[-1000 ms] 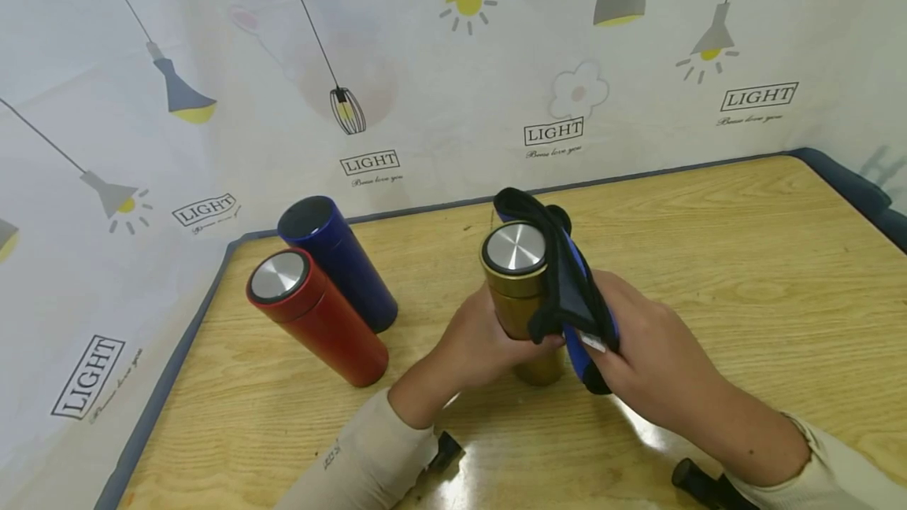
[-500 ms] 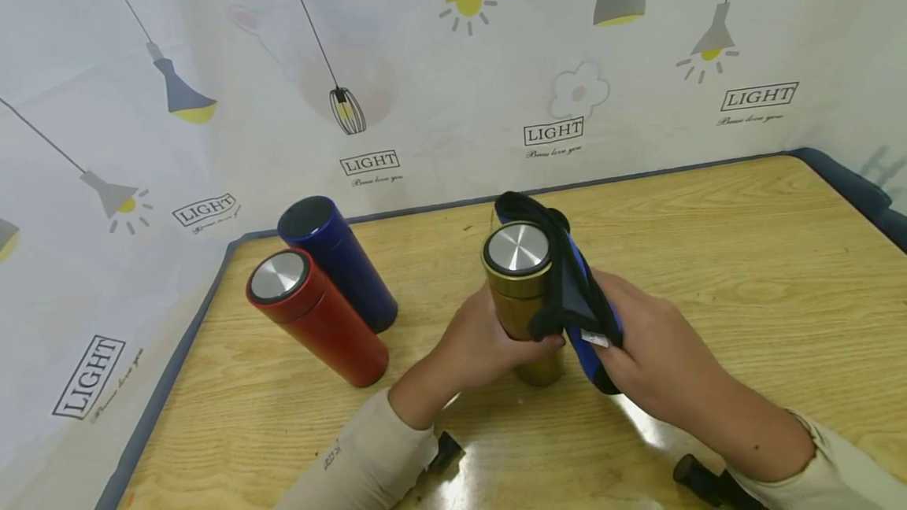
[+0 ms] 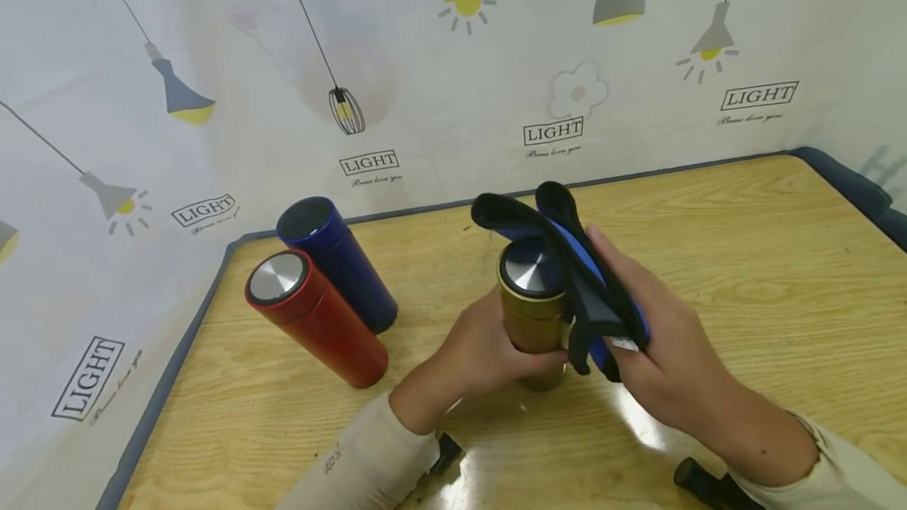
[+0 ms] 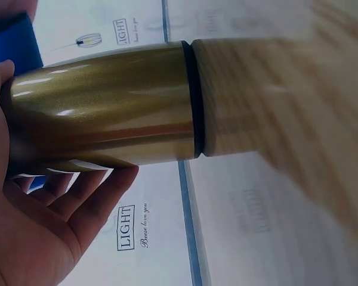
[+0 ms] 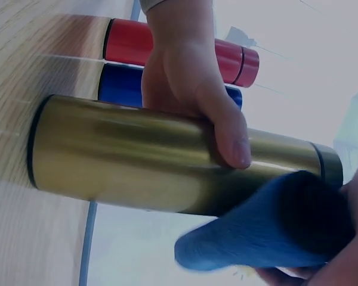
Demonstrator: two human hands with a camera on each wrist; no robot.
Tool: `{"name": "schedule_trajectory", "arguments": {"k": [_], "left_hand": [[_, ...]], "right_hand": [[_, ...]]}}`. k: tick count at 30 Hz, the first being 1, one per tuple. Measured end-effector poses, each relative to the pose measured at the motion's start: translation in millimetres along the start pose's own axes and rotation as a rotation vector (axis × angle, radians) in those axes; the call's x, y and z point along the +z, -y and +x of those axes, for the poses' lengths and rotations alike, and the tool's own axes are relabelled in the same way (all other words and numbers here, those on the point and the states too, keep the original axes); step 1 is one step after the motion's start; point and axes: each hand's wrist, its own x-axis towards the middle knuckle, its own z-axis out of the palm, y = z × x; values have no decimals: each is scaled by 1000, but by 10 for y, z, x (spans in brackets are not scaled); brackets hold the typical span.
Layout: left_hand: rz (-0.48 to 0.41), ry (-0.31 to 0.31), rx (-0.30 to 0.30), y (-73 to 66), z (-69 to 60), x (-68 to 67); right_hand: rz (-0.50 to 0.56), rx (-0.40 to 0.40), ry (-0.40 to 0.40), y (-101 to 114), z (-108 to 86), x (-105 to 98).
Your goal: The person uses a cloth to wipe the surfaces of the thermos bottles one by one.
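Note:
An upright gold thermos flask (image 3: 531,329) with a brushed metal lid stands on the table. My left hand (image 3: 482,349) grips it round the middle; in the right wrist view the thumb (image 5: 231,140) lies across its gold side. With my right hand (image 3: 676,352) I hold a folded blue-and-black fabric piece (image 3: 598,297) with a small white tag, against the flask's upper right side. One of its black-edged flaps overhangs the back of the lid. In the right wrist view the blue fabric (image 5: 244,232) partly covers the flask's upper end. The exact kind of fabric item is unclear.
To the left stand a red flask (image 3: 326,321) and, just behind it, a blue flask (image 3: 354,274). The wood-grain table (image 3: 765,282) ends at a wall covering (image 3: 453,109) printed with lamps. A dark strap piece (image 3: 446,455) shows by the left wrist.
My right hand has tilted and raised the fabric, and its flaps have spread apart over the lid. The gold flask has shifted slightly to the right and toward me in my left hand.

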Motion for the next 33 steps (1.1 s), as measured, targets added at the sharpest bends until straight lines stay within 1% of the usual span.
{"name": "schedule_trajectory", "arguments": {"k": [2, 4, 5, 7, 10, 12, 14, 17, 20, 22, 24, 27, 30, 33], "left_hand": [[20, -6, 5, -7, -2, -1], [56, -13, 4, -6, -3, -3], [81, -20, 4, 3, -5, -1], [130, -36, 19, 39, -10, 1], [150, -43, 56, 105, -22, 0], [141, -45, 84, 142, -31, -5], [124, -37, 87, 160, -37, -5], [143, -41, 72, 140, -36, -5], [181, -36, 48, 108, -24, -1], [205, -35, 47, 94, -20, 0], [209, -31, 41, 95, -22, 4], [216, -55, 50, 99, -39, 9], [229, -75, 66, 78, -43, 13], [239, -72, 43, 27, -19, 19]], "right_hand": [[32, -112, -43, 11, 19, 8], [25, -237, -70, 30, 47, 19], [11, -304, -85, 42, 61, 29], [-50, -402, -94, 78, 81, 41], [-118, -509, -72, 133, 95, 41], [-159, -547, -50, 154, 102, 31], [-189, -552, -30, 164, 102, 20], [-208, -529, -35, 178, 110, -4], [-204, -494, -80, 216, 115, -25], [-188, -481, -113, 243, 120, -35], [-176, -474, -123, 257, 117, -37], [-172, -480, -93, 247, 114, -33], [-194, -472, -49, 222, 105, -37], [-208, -429, -42, 201, 101, -54]]}}
